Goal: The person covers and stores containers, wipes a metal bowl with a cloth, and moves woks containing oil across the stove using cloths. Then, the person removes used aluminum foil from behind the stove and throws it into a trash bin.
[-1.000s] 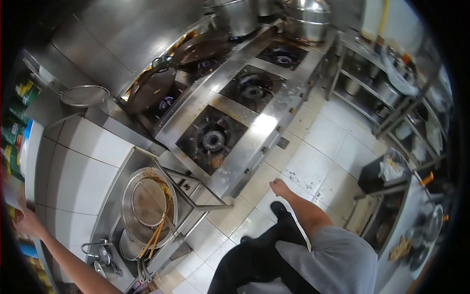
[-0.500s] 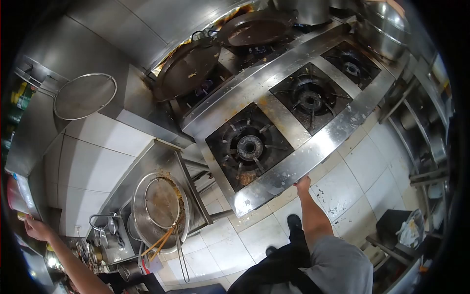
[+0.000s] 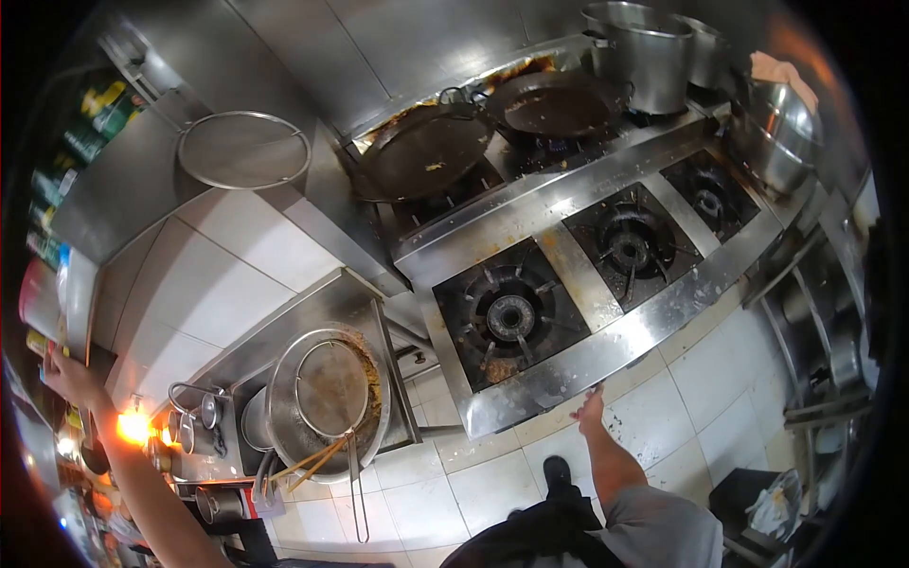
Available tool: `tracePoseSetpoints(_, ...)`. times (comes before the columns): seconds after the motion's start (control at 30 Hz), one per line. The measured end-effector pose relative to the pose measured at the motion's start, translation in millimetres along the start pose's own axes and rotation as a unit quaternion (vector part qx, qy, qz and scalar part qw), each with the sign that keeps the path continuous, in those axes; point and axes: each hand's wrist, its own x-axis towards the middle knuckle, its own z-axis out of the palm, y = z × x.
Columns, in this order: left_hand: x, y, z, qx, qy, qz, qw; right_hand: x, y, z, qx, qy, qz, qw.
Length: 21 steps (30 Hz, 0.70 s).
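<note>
My left hand (image 3: 66, 375) reaches to the far left beside a shelf, fingers curled. Whatever it may hold is too small to make out. Close to that forearm glows a bright orange flare (image 3: 137, 426), its source unclear. My right hand (image 3: 590, 409) is at the front edge of the steel stove (image 3: 559, 383), thumb and forefinger apart, the forefinger close to the underside of the edge. Above it are burners, the nearest being the left burner (image 3: 511, 317); no flame shows on it.
Two dark woks (image 3: 431, 156) sit on the back burners, beside tall steel pots (image 3: 649, 66). Lower left, a large steel bowl (image 3: 284, 417) carries a strainer (image 3: 331, 388) and long wooden chopsticks (image 3: 317, 464). A round sieve (image 3: 244, 151) rests on the upper left ledge.
The view has shifted, so the stove appears lower and farther right. An orange flare has appeared by my left forearm. My right hand's fingers have spread at the stove edge.
</note>
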Motion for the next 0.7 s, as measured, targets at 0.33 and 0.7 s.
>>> tracePoseSetpoints(0.33, 3.5, -37.2, 18.9, -0.107, 0.020, 0.044, 0.993, -75.2, 95.5, -77.3, -0.751, -0.411, -0.196, 0.478)
tracePoseSetpoints(0.7, -14.9, -12.8, 13.3, -0.149, -0.028, -0.022, 0.988, -179.0, 58.5, -167.7, -0.638, -0.115, -0.103, 0.754)
